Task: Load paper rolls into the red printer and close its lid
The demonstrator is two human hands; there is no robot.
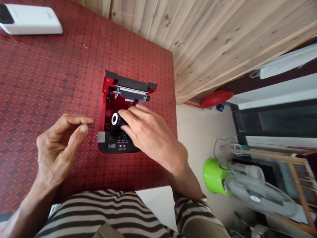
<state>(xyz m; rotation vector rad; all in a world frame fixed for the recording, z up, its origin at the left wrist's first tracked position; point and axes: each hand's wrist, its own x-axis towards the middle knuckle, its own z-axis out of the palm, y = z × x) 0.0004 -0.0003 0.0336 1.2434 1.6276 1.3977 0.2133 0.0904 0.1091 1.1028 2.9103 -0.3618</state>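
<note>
A small red and black printer (pixel 101 112) sits on the table with its lid (pixel 133 84) raised, showing a roller bar on the lid's inner side. My right hand (pixel 151 135) reaches into the printer's bay, thumb and fingers closed round a dark roll with a white ring at its end (pixel 115 119). Its fingers cover most of the roll. To the left of the printer, just off its side wall, is my left hand (pixel 65 145). Thumb and index finger come together in a pinch there, and whether anything tiny is between them cannot be made out.
The table has a red patterned cover (pixel 61 76). A white device with a dark end (pixel 34 19) lies at its far left. Wooden boards (pixel 148 23) border the far edge. On the floor to the right stand a green bucket (pixel 214 175) and a fan (pixel 262 195).
</note>
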